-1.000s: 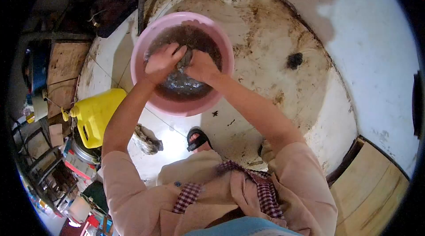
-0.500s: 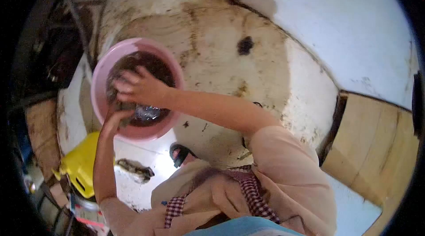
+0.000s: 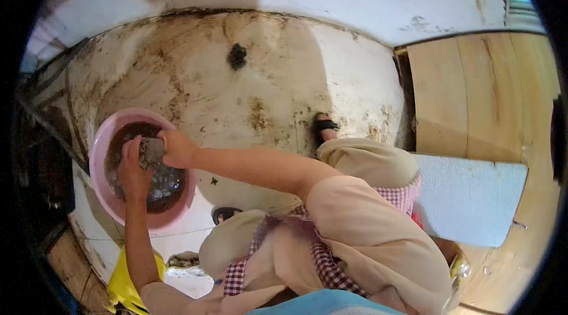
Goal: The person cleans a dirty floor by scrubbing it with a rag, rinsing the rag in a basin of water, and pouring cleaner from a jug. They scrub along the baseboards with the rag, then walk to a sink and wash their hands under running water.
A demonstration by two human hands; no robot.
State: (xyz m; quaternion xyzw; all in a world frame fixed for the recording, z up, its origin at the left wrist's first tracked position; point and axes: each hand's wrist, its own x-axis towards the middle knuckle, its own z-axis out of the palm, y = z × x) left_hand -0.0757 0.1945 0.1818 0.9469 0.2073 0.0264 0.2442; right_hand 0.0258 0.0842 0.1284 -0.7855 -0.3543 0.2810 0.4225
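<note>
A pink plastic basin (image 3: 98, 164) of dark, murky water (image 3: 167, 188) stands on the floor at the left. Over the water, my left hand (image 3: 135, 168) and my right hand (image 3: 178, 149) are closed on a bunched, wet-looking grey rag (image 3: 152, 153). The left hand grips its near-left side, and the right hand has the other end. Part of the rag is hidden behind the fingers.
The pale floor (image 3: 284, 78) carries brown dirt smears and a dark clump (image 3: 237, 56). A yellow plastic container (image 3: 121, 282) and a crumpled cloth (image 3: 183, 260) lie near my left arm. Wooden boards (image 3: 467, 96) and a white foam-like slab (image 3: 467, 196) are on the right.
My right hand was spread over the water; now both hands are closed on the grey rag above it. The view has turned, so the basin appears lower and further left.
</note>
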